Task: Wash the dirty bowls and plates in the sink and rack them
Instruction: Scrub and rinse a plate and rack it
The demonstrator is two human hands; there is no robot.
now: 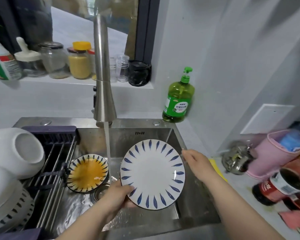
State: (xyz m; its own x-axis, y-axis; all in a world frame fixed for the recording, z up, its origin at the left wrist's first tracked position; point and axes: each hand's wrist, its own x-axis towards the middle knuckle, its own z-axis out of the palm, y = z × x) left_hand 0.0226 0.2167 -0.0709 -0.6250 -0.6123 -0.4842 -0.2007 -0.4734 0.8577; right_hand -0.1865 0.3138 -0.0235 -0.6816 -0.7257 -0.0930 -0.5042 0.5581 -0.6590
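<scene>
A white plate with blue leaf marks [152, 174] is held tilted over the steel sink [175, 135]. My left hand [119, 196] grips its lower left rim, thumb on the face. My right hand [196, 161] is at the plate's right edge, fingers blurred and mostly straight. Water runs from the faucet [103, 94] just left of the plate. A second plate of the same pattern, smeared with orange sauce [87, 173], lies in the sink at the left. White bowls [16, 153] sit upside down on the rack [55, 153].
A green dish-soap bottle [179, 99] stands behind the sink's right corner. Jars line the window sill [76, 82]. Dark sauce bottles [275, 186], a pink container [274, 153] and a metal lid crowd the right counter. The drain strainer [100, 193] sits mid-sink.
</scene>
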